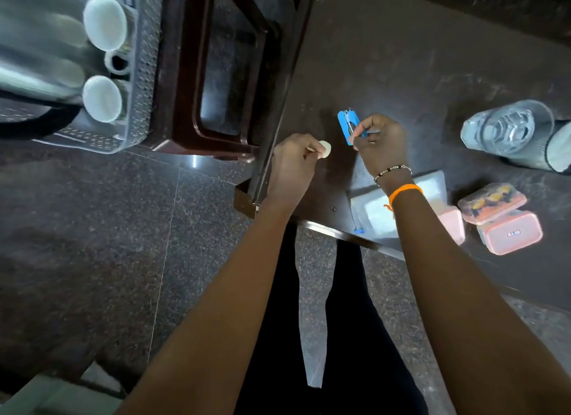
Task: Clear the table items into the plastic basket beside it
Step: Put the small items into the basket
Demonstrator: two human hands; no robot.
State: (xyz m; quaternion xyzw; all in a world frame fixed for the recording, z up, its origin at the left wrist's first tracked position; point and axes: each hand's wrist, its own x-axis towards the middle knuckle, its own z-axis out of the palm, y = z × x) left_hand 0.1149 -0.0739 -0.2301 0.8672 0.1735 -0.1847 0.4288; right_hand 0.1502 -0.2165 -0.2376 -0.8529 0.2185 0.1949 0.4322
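My left hand (pixel 293 161) is closed on a small pale round object (pixel 326 148) just above the dark table (pixel 386 59), near its left edge. My right hand (pixel 381 144) pinches a small blue stapler (pixel 349 124) that touches the table top. The grey plastic basket (pixel 145 74) stands at the upper left on a dark brown stool (pixel 197 136), apart from the table. It holds steel bottles with white caps (pixel 105 22) and a dark looped strap.
On the table to the right lie a clear glass tumbler (pixel 506 130), a white flat box (pixel 374 210) under my right wrist, and pink lidded containers (pixel 509 232), one with coloured contents (pixel 491 201). Speckled stone floor lies below.
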